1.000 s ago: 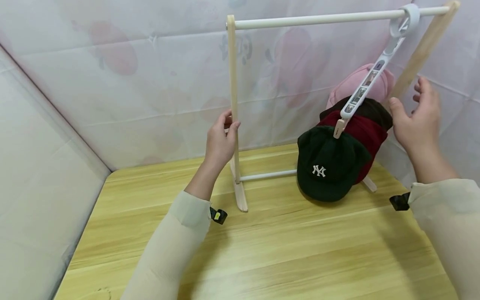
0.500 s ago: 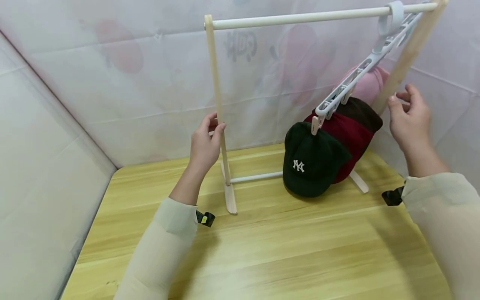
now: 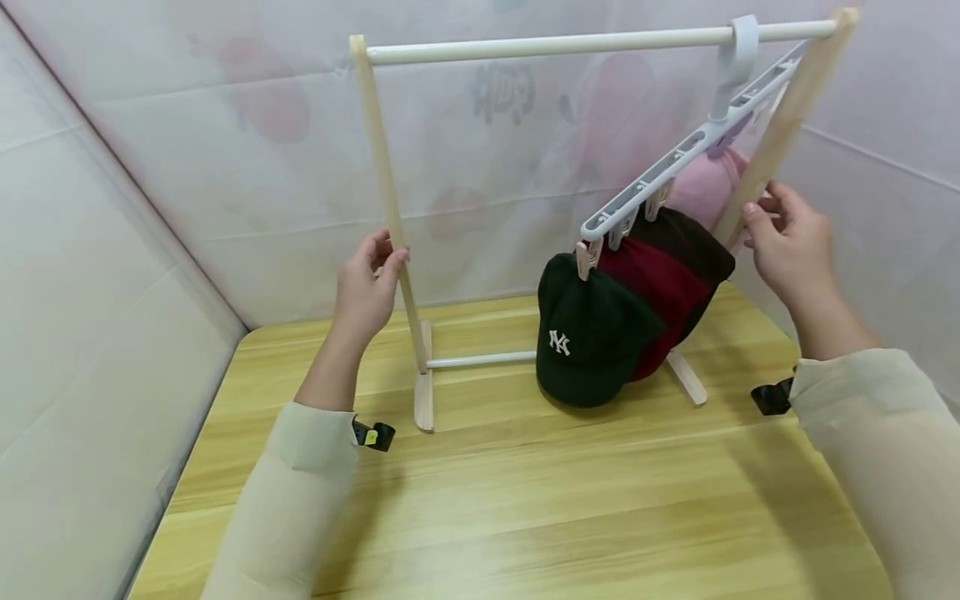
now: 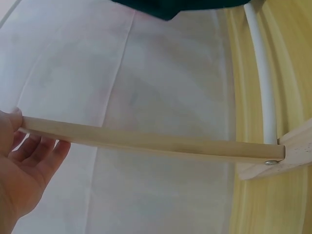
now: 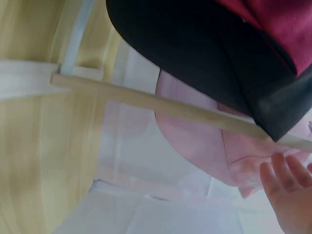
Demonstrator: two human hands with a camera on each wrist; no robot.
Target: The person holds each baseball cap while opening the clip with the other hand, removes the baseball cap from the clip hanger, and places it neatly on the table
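Rack (image 3: 386,175) shifted left — left hand (image 3: 363,287) grips post; right hand (image 3: 787,242) loosely open beside other post.

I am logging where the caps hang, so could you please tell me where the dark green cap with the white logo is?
In the head view, the dark green cap with the white logo hangs right of centre, clipped at the lower end of the white plastic clip hanger, in front of the dark red cap.

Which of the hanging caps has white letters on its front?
The dark green cap, lowest and frontmost on the white clip hanger. The dark red cap, brown cap and pink cap behind show no letters.
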